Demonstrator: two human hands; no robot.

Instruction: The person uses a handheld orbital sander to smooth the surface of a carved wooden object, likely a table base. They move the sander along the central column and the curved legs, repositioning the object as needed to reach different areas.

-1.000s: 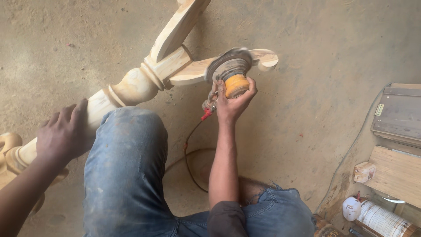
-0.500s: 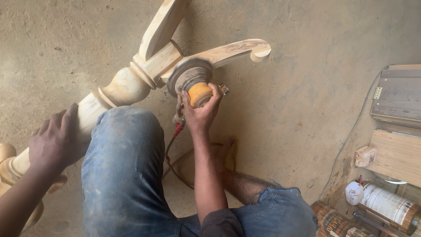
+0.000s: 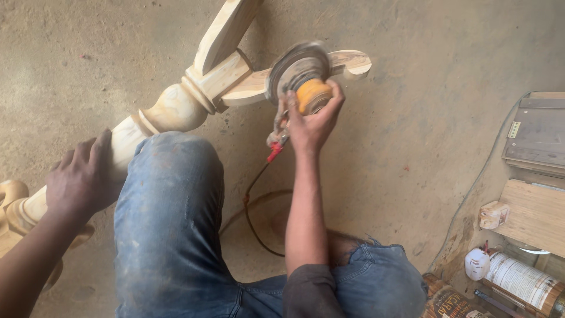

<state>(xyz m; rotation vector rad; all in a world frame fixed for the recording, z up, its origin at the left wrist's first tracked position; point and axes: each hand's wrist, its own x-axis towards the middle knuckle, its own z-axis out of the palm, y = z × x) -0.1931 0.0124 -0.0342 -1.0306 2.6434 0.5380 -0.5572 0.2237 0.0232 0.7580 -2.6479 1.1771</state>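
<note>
Right-hand grip (image 3: 312, 126) on sander (image 3: 300, 76), farther out now

Right hand (image 3: 312, 126) presses sander (image 3: 300, 73) on leg (image 3: 259, 82); left hand (image 3: 82, 176) steadies post (image 3: 170, 112)

The sander's disc (image 3: 296, 66) was a grey blur, its edge unreadable. The right hand (image 3: 312, 121) covered most of the orange body. The turned post (image 3: 159, 115) ran off the left edge, the cans (image 3: 518, 280) off the bottom.

The dusty floor (image 3: 412, 118) carries a cord (image 3: 250, 206); right of the cord lie boards (image 3: 538, 212), a small block (image 3: 493, 214) and cans (image 3: 518, 280).
</note>
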